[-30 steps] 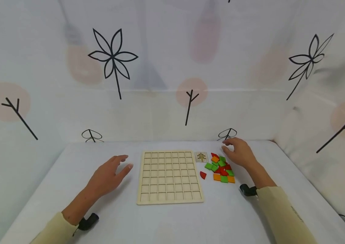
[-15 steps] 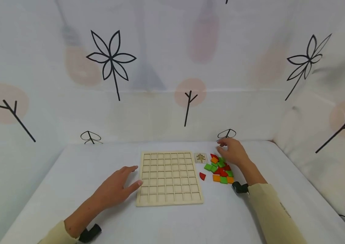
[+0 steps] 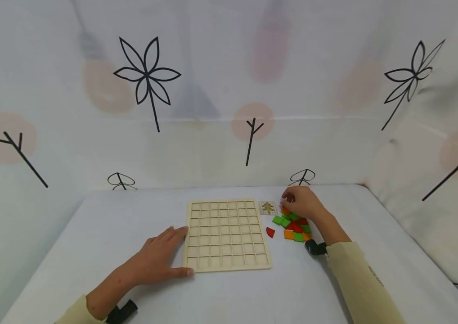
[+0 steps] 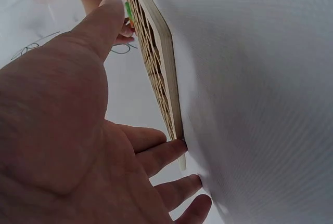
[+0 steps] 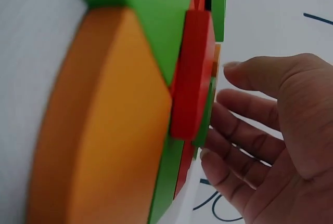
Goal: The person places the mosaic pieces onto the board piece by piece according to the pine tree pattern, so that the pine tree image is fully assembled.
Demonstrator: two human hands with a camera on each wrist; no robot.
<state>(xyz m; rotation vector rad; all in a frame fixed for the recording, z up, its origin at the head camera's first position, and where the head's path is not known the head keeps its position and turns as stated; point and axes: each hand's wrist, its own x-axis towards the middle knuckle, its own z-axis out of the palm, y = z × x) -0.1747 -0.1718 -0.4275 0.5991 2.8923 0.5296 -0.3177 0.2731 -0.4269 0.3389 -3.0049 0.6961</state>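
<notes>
A pale wooden grid board lies flat on the white table, its square compartments bare. My left hand is spread at its left side, index fingertip at the left edge and thumb by the near left corner. In the left wrist view, the fingers reach along the board's side. My right hand is over the far end of a pile of red, green and orange tiles. The right wrist view shows thumb and bent fingers apart beside the tiles, with a gap between them; the fingertips are partly hidden.
A small card with a tree pattern lies between board and pile. One red quarter-round tile lies apart, near the board's right edge. A white cloth wall with drawn plants stands behind the table.
My left hand has moved right and nearer to me, up to the board's edge and near corner. My right hand has moved left and lower, now covering the pile's far tip.
</notes>
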